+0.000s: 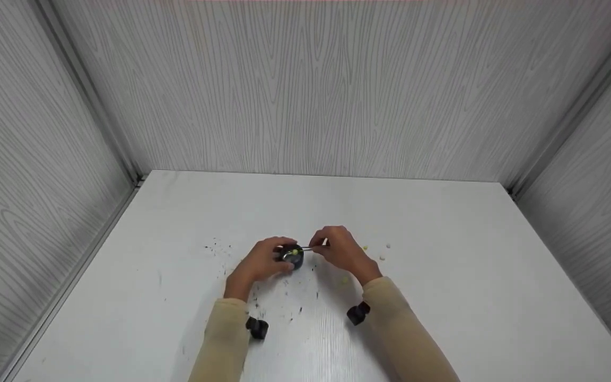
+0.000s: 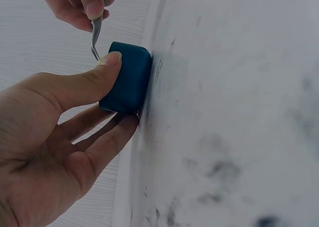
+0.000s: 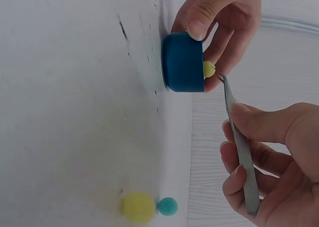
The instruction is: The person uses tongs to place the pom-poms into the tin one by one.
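Note:
A small blue cup stands on the white table, gripped by my left hand with the thumb on one side and fingers on the other. At the cup's rim in the right wrist view is a yellow bead. My right hand pinches a pair of metal tweezers between thumb and fingers. The bent tips of the tweezers point at the bead; in the right wrist view a small gap shows between them. The inside of the cup is mostly hidden.
Several loose beads lie to the right of the right hand, among them a yellow bead beside a teal bead. Dark smudges and specks mark the table around the cup. Grey wood-grain panels enclose the back and sides.

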Demonstrator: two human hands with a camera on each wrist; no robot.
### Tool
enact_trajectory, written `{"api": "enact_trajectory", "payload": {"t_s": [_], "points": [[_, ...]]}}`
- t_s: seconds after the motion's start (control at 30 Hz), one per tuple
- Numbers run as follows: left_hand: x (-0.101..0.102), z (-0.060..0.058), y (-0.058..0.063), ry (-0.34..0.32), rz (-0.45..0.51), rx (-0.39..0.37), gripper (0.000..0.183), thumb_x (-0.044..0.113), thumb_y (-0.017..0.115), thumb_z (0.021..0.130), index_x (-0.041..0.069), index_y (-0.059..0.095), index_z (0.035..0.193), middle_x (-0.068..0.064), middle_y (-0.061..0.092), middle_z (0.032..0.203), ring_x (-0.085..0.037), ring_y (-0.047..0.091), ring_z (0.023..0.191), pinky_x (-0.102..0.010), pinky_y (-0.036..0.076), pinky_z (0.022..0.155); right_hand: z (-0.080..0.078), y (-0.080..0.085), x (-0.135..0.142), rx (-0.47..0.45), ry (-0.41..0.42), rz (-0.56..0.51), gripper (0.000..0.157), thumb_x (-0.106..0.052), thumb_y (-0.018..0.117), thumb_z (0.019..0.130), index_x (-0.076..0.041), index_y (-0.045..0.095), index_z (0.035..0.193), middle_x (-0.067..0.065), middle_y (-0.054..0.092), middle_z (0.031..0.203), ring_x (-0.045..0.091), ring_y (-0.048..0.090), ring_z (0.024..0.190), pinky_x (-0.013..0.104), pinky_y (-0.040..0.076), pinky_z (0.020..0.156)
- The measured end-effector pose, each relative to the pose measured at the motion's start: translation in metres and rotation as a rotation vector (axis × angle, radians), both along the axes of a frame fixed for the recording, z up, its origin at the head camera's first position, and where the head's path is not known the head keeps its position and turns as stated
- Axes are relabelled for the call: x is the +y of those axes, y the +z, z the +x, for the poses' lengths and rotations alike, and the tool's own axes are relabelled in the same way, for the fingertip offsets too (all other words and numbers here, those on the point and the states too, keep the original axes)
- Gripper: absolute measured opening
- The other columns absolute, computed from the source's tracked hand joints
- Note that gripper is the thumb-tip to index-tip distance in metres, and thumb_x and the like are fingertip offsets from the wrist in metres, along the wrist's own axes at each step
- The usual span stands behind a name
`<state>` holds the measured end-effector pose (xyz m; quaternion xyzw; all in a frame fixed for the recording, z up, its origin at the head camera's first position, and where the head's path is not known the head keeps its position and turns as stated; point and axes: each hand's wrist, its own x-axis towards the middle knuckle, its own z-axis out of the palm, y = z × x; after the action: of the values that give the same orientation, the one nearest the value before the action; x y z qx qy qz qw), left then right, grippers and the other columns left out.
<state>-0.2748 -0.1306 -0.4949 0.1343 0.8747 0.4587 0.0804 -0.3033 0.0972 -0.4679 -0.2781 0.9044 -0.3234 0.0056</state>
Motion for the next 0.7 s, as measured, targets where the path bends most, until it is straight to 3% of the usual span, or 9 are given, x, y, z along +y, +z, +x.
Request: {"api": "enact_trajectory", "payload": {"t_s": [0.37, 0.7], "points": [[-0.0001, 0.0006, -0.0007, -0.02, 0.006, 0.0, 0.055, 0.004, 0.076, 0.091, 0.01, 0.06, 0.143, -0.016, 0.059, 0.147, -0.041, 0.059, 0.135, -0.052, 0.048, 0.114, 0.0029, -0.0016, -0.0078, 0.058, 0.055, 0.021, 0.012, -0.002, 0.072, 0.094, -0.005, 0.081, 0.101, 0.01, 0.077, 0.097, 0.023, 0.07, 0.089, 0.04, 0.06, 0.079], [0.0001, -0.0018, -0.0015, -0.024, -0.009, 0.011, 0.055, 0.006, 0.077, 0.09, 0.011, 0.061, 0.143, -0.014, 0.061, 0.146, -0.04, 0.06, 0.134, -0.052, 0.048, 0.114, 0.0039, -0.0015, -0.0096, 0.059, 0.051, 0.024, 0.012, -0.003, 0.071, 0.095, -0.005, 0.081, 0.102, 0.011, 0.077, 0.097, 0.022, 0.07, 0.087, 0.039, 0.06, 0.078]]}}
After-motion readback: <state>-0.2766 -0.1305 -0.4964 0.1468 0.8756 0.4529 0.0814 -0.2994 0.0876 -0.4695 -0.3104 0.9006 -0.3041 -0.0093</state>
